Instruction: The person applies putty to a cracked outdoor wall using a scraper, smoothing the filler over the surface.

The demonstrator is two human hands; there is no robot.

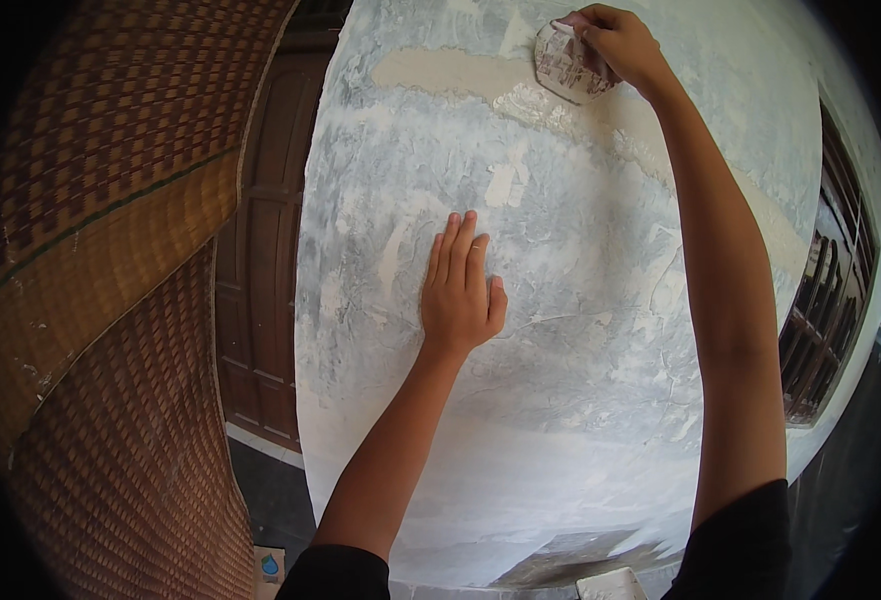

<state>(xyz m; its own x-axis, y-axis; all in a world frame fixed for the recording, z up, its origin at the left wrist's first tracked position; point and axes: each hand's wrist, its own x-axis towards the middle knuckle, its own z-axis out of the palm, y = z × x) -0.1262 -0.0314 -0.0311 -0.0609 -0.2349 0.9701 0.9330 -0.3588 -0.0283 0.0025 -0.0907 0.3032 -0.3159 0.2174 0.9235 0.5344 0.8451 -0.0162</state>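
A pale wall (560, 300) fills the middle, mottled grey and white, with a band of wet beige plaster (445, 70) across its upper part. My right hand (615, 45) is high up, gripping a flat, plaster-smeared scraper (570, 70) against that band. Below and left of it, my left hand (460, 285) lies flat on the wall with its fingers stretched out, holding nothing.
Woven mats (100, 170) hang along the left beside a brown panelled door (260, 260). A barred window (820, 310) is at the right. Dark flooring (265, 490) shows below the door, with a small carton (270, 570) and a white container (610, 585) at the bottom.
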